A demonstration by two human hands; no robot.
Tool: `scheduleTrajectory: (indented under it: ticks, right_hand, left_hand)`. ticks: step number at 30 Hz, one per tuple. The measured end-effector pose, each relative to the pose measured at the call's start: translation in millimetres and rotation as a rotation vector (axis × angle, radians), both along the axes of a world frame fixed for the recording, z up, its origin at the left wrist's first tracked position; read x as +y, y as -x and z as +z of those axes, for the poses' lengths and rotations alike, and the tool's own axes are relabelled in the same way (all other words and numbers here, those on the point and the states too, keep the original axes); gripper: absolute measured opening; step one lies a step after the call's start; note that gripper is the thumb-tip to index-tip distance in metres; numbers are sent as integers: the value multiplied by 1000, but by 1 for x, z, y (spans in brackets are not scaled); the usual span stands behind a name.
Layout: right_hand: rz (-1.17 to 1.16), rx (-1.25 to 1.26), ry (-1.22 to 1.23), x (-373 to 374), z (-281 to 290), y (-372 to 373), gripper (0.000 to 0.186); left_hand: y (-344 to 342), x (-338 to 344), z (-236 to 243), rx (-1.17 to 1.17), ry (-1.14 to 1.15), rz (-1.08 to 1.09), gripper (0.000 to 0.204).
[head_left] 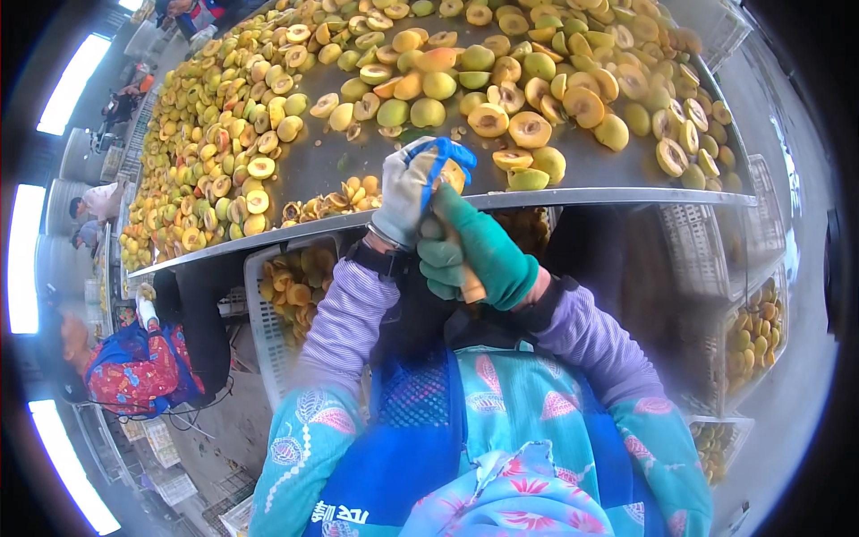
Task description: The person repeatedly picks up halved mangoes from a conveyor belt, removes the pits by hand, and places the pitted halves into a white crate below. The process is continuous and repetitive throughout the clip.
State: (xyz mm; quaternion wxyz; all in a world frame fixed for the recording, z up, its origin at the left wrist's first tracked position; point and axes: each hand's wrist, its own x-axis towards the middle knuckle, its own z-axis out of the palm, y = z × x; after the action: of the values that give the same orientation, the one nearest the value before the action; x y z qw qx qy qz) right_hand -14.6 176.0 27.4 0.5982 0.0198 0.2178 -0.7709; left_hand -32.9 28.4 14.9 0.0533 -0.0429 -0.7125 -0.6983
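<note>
My left hand (407,192), in a white glove with blue on it, is closed around a yellow peach half (455,175) at the near edge of the metal table. My right hand (483,251), in a green glove, grips a hand tool by its tan wooden handle (472,285), pressed up against the fruit. The tool's working end is hidden between the gloves. Just beyond, halved yellow-green peaches (530,130) lie on the table, some with brown stones or hollows showing. Small trimmed pieces (335,204) are heaped by the rim, left of my left hand.
The raised metal rim (573,197) runs across in front of me. A white crate of orange-yellow fruit pieces (268,331) sits below it at left. More fruit crates (716,358) stand at right. A co-worker in a red patterned top (134,371) is at the left.
</note>
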Motion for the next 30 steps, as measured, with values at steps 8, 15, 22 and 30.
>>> scheduleTrajectory:
  ticks: [8,15,22,30]
  right_hand:
    - [184,-303,604,4,-17,4,49]
    - [-31,410,-364,43,-32,-16,46]
    - [-301,1046,-617,4,-19,-23,50]
    - [401,-142,36,-5,4,-15,49]
  left_hand:
    - [0,8,16,-264,-478,-105,48]
    - [-16,-12,-11,-317,-582,30,66]
    - [-37,6,-11,-79,-141,239,61]
    - [-69,-11,-2,-207,-772,496,49]
